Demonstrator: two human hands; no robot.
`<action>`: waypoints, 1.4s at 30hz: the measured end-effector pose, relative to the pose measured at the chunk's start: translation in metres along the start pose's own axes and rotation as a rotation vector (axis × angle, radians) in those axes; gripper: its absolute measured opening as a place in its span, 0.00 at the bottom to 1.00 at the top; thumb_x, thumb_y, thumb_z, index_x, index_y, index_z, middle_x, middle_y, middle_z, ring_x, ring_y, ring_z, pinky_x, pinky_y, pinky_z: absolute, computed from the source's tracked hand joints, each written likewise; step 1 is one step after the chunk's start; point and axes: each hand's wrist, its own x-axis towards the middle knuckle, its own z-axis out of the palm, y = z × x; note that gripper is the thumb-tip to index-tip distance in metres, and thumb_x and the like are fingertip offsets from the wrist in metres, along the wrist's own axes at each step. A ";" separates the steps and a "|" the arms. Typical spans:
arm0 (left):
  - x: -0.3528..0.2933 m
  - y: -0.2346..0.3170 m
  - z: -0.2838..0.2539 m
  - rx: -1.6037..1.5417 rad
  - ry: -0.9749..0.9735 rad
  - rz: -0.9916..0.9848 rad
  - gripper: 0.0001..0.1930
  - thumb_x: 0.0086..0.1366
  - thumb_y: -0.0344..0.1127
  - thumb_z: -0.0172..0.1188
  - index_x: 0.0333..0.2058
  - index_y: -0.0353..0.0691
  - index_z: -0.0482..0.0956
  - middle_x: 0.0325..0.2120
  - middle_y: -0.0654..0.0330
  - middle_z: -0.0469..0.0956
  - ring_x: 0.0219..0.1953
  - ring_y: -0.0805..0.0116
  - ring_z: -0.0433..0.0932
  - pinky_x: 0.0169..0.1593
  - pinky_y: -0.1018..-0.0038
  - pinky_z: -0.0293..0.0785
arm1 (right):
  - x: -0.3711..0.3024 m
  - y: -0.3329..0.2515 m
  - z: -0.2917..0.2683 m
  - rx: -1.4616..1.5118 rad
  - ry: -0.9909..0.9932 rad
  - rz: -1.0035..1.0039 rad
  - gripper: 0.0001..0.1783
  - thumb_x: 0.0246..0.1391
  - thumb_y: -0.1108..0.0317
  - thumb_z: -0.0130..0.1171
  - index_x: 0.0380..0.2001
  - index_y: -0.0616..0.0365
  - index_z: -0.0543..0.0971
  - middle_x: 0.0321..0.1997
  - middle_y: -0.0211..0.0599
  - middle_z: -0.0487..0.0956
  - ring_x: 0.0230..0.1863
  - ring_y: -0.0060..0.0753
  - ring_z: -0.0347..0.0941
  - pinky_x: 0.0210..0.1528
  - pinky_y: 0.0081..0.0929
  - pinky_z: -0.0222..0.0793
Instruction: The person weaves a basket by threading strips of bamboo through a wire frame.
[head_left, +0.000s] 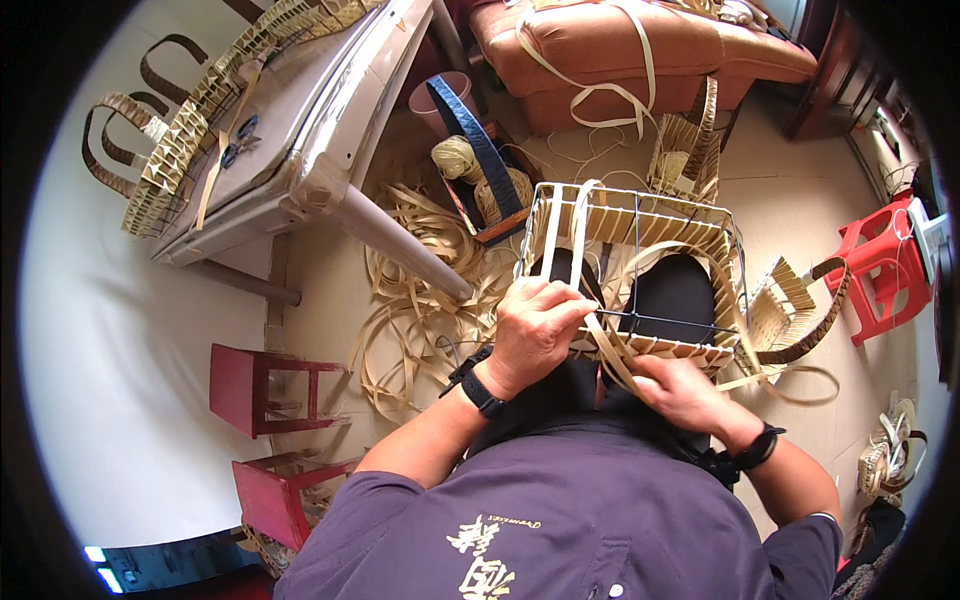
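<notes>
A rectangular wire-frame basket [690,226] rests on my lap, its side walls wrapped with pale flat strips. A couple of light strips cross its open left part, where dark wires also show. My left hand [543,322] is closed at the basket's near left edge, pinching a tan weaving strip [608,348]. Just to the right and nearer my body, my right hand [682,392] is closed on the same strip below the near edge. The strip's loose length loops over the basket and out to the right. My right fingertips are partly hidden.
A heap of loose strips [420,235] lies on the floor at left, beside a table leg [405,235]. Ahead stands a box with twine balls [456,158]. Small baskets [785,308] and a red stool [880,265] are right; scissors [240,142] lie on the table.
</notes>
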 end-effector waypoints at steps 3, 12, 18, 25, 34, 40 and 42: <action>0.001 -0.002 0.001 0.017 0.022 0.036 0.11 0.60 0.26 0.74 0.41 0.48 0.93 0.36 0.65 0.88 0.40 0.57 0.84 0.48 0.60 0.78 | 0.014 0.000 0.014 0.372 -0.030 0.053 0.17 0.80 0.62 0.56 0.55 0.65 0.83 0.42 0.44 0.88 0.47 0.35 0.85 0.55 0.37 0.79; 0.003 0.002 0.005 0.005 0.029 -0.001 0.11 0.59 0.26 0.74 0.40 0.49 0.93 0.36 0.65 0.88 0.40 0.57 0.84 0.48 0.60 0.78 | -0.004 0.020 -0.005 0.163 -0.039 -0.059 0.17 0.77 0.65 0.59 0.60 0.65 0.82 0.49 0.40 0.89 0.49 0.28 0.82 0.58 0.33 0.79; 0.003 0.005 0.007 -0.023 0.005 -0.018 0.12 0.59 0.28 0.75 0.42 0.49 0.93 0.36 0.65 0.88 0.41 0.58 0.84 0.49 0.59 0.77 | 0.038 -0.020 0.020 0.741 -0.050 0.132 0.22 0.85 0.52 0.55 0.60 0.61 0.83 0.44 0.34 0.87 0.43 0.22 0.80 0.47 0.27 0.80; -0.002 0.001 -0.005 0.016 0.043 -0.018 0.11 0.59 0.27 0.76 0.41 0.48 0.93 0.36 0.65 0.87 0.40 0.58 0.84 0.47 0.61 0.78 | -0.019 0.054 -0.020 -0.182 -0.121 -0.092 0.14 0.76 0.63 0.55 0.35 0.58 0.76 0.27 0.48 0.78 0.29 0.58 0.76 0.37 0.52 0.73; 0.002 0.007 0.002 -0.013 0.018 -0.019 0.12 0.58 0.26 0.75 0.40 0.48 0.93 0.37 0.66 0.88 0.40 0.58 0.84 0.48 0.61 0.78 | -0.228 0.235 -0.042 -1.300 -0.788 0.723 0.15 0.56 0.64 0.64 0.42 0.49 0.94 0.42 0.50 0.92 0.47 0.56 0.90 0.52 0.51 0.85; 0.006 0.006 0.005 0.005 0.025 -0.001 0.11 0.59 0.26 0.75 0.40 0.48 0.93 0.36 0.65 0.88 0.40 0.57 0.84 0.49 0.61 0.78 | -0.059 0.024 -0.065 -0.454 -0.098 0.167 0.16 0.69 0.65 0.63 0.53 0.61 0.88 0.44 0.54 0.91 0.48 0.59 0.88 0.53 0.46 0.83; 0.006 0.004 0.003 0.006 0.015 0.007 0.11 0.59 0.26 0.74 0.40 0.48 0.93 0.36 0.65 0.88 0.40 0.57 0.84 0.49 0.60 0.78 | -0.024 -0.008 -0.039 -0.075 -0.006 0.010 0.18 0.78 0.61 0.53 0.48 0.63 0.87 0.42 0.52 0.90 0.50 0.56 0.88 0.53 0.45 0.80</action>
